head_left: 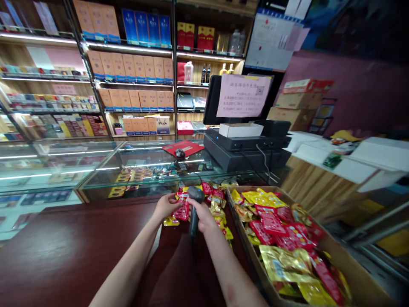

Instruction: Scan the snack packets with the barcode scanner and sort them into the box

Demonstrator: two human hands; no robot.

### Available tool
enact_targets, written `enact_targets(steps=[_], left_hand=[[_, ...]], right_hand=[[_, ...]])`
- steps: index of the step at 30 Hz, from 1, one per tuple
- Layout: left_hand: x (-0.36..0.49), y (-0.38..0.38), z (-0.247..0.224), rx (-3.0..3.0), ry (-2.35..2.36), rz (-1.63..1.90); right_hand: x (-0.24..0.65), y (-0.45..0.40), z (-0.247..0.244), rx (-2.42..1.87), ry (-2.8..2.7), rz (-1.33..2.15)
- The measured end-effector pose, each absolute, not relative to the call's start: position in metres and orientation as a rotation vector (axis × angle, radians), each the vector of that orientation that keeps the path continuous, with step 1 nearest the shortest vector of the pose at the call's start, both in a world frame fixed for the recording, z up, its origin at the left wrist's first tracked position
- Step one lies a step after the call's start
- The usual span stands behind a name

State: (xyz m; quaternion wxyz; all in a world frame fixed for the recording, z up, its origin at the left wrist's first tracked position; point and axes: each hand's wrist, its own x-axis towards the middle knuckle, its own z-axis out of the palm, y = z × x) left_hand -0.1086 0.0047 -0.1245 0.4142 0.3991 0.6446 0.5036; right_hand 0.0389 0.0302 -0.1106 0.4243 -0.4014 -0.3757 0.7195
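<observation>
My right hand (203, 216) is wrapped around the handle of a dark barcode scanner (195, 194), whose head points away from me over the counter. Just left of it, my left hand (168, 206) grips a red snack packet (182, 210) by its left side, close to the scanner's head. More red packets (216, 192) lie behind and to the right of my hands. Gold packets (218, 208) form a loose row between the scanner and a cardboard box. One yellow packet (171, 221) rests on the counter below my left hand.
The open cardboard box (246, 251) at right holds several red and gold packets. A brown counter (79, 247) spans the front, bordered by a glass display case (105, 179). Behind stand a mouse (180, 153) on a red mat, a cash drawer (243, 155) and a monitor (213, 100).
</observation>
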Motion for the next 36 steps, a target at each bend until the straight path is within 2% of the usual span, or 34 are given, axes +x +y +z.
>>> enact_targets(steps=[4,10,16,33,36], left_hand=[[-0.097,0.006,-0.112,0.842,1.355,1.298],[-0.092,0.019,-0.106,0.746,1.328,1.436],[-0.084,0.042,-0.11,0.719,1.373,1.458],[-0.085,0.05,-0.112,0.723,1.382,1.421],[-0.084,0.046,-0.106,0.729,1.396,1.397]], right_hand=[[0.052,0.026,-0.09,-0.902,-0.957,1.762],[0.063,0.019,-0.072,-0.985,-1.189,1.453],[0.057,0.017,-0.073,-1.085,-1.144,1.631],[0.056,0.017,-0.077,-1.19,-1.228,1.611],[0.062,0.02,-0.078,-1.138,-1.218,1.483]])
